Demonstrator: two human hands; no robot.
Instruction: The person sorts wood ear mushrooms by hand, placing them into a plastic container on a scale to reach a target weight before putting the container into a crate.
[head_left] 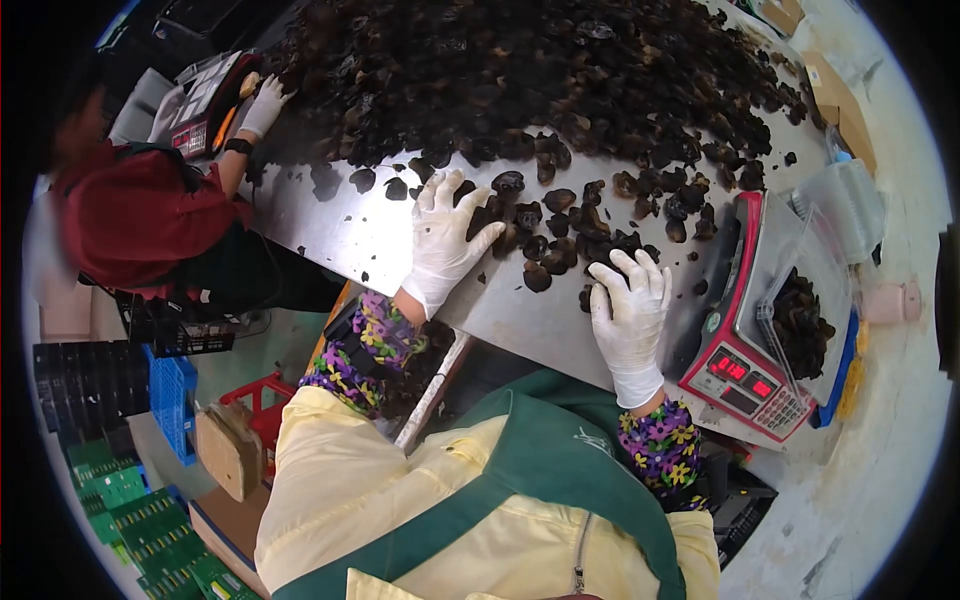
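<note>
I'm seeing the white-gloved left hand (pixel 443 243) lying, fingers spread, on wrinkled dark mushrooms (pixel 527 215) on the steel table (pixel 340 230); the right hand (pixel 630 312) is curling over some, grip unclear.

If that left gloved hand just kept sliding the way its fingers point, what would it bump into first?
Most likely the loose dark pieces on the steel table, lying just past the spread fingertips of the left hand. Behind them is the big dark heap. Depth is hard to judge here.
</note>
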